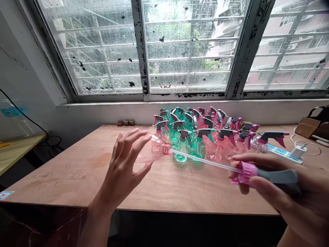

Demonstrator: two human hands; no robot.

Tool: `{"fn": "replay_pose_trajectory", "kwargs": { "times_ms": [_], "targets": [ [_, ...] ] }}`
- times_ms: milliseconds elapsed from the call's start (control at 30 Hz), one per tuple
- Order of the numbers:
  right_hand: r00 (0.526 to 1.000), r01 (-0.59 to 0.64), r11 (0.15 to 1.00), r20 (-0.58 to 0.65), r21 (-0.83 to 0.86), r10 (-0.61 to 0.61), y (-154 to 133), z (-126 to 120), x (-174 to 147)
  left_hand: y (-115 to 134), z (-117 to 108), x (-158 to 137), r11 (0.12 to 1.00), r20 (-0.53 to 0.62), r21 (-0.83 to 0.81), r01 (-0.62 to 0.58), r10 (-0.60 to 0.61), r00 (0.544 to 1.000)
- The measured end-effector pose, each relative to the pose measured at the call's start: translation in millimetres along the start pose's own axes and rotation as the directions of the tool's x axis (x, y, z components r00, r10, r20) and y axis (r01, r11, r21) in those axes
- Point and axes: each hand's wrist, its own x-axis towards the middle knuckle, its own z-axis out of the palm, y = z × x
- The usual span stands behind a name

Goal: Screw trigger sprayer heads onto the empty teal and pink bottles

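My left hand (127, 161) grips a clear pink bottle (151, 148), tilted on its side above the table with its open neck facing right. In my right hand (280, 192) is a spray head (267, 176) with a pink collar and a dark grey body. Its thin clear dip tube (205, 160) points left, and the tip is at the bottle's mouth; I cannot tell whether it is just inside. Behind them stand several green spray bottles (197, 147) and several pink spray bottles (217, 147), all with trigger heads.
The wooden table (102, 171) runs up to the wall below a barred window (190, 51). A power strip (285, 153) with a white plug and cable lies at the right, near a brown box (309, 127). Small dark blocks (125, 122) sit at the back edge.
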Motion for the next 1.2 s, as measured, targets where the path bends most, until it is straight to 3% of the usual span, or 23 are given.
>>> {"fn": "replay_pose_trajectory", "kwargs": {
  "times_ms": [167, 233, 333, 500, 600, 700, 800, 933, 1033, 1133, 1200],
  "targets": [
    [0.984, -0.04, 0.994, 0.179, 0.102, 0.021, 2.5, 33.7, 11.0, 21.9, 19.0, 1.0, 0.994, 0.063, -0.111, -0.024, 0.031, 0.998],
    [0.98, -0.041, 0.993, 0.197, 0.107, 0.02, 8.0, 47.5, 16.8, 29.1, 29.7, 1.1, 0.989, 0.074, -0.142, -0.038, 0.049, 0.996],
    [0.991, -0.04, 0.997, 0.133, 0.072, 0.031, 13.8, 58.7, 21.2, 31.2, 41.3, 0.0, 0.982, 0.056, -0.189, -0.013, 0.024, 0.998],
    [0.998, -0.031, 0.999, 0.056, -0.011, 0.032, 9.9, 58.9, 18.2, 14.8, 58.4, -2.5, 0.877, 0.012, -0.478, 0.036, -0.034, 0.999],
    [1.0, -0.02, 0.997, 0.009, -0.071, 0.021, 8.2, 58.0, 18.0, -2.9, 77.5, -3.2, 0.817, 0.07, -0.543, 0.191, -0.183, 0.981],
    [1.0, 0.002, 0.993, -0.024, -0.122, -0.005, 10.8, 56.7, 20.4, -23.6, 97.7, -8.0, 0.82, 0.249, -0.423, 0.386, -0.305, 0.919],
    [0.997, 0.033, 0.988, -0.064, -0.148, -0.043, 15.4, 52.3, 22.6, -42.4, 110.9, -17.8, 0.852, 0.459, -0.207, 0.481, -0.35, 0.817],
    [0.988, 0.025, 0.981, -0.142, -0.192, -0.052, 19.9, 42.3, 22.0, -63.8, 122.0, -18.1, 0.879, 0.628, 0.031, 0.475, -0.387, 0.675],
    [0.985, -0.002, 0.975, -0.17, -0.221, -0.036, 20.6, 33.8, 19.8, -81.0, 136.4, 1.0, 0.894, 0.737, 0.081, 0.441, -0.352, 0.577],
    [0.983, -0.028, 0.977, -0.185, -0.213, -0.012, 18.6, 25.9, 17.4, -95.0, 153.5, 22.9, 0.894, 0.798, 0.055, 0.445, -0.307, 0.518],
    [0.983, -0.033, 0.978, -0.184, -0.206, -0.006, 16.4, 21.7, 16.1, -98.3, 159.5, 31.2, 0.881, 0.813, 0.015, 0.473, -0.286, 0.508]
  ]
}}
